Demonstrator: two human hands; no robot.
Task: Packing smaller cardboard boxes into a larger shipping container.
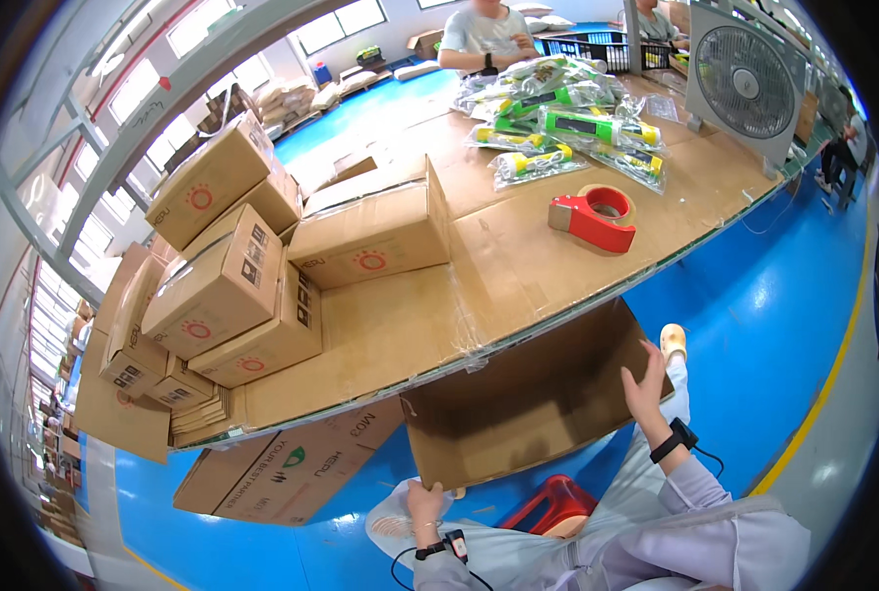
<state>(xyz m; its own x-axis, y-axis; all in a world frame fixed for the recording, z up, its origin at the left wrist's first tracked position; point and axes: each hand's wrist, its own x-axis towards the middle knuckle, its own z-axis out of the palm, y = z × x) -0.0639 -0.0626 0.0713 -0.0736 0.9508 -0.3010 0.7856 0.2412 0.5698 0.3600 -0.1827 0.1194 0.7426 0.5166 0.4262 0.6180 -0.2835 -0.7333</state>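
Note:
An open, empty-looking cardboard carton tilts in front of me below the table edge, its dark inside facing up. My left hand is closed on its near left corner, fingers over the rim. At the carton's right rim is my right hand, its thumb and fingers spread apart; it appears to touch the edge without wrapping round it. Between my legs lies a red curved object with a tan part, partly covered by my clothing, its kind unclear. A red tape dispenser rests on the table beyond the carton.
Closed cartons are stacked at the table's left. Bagged green and yellow items lie piled at the far side, near a person and a grey fan. A larger printed carton leans below the table.

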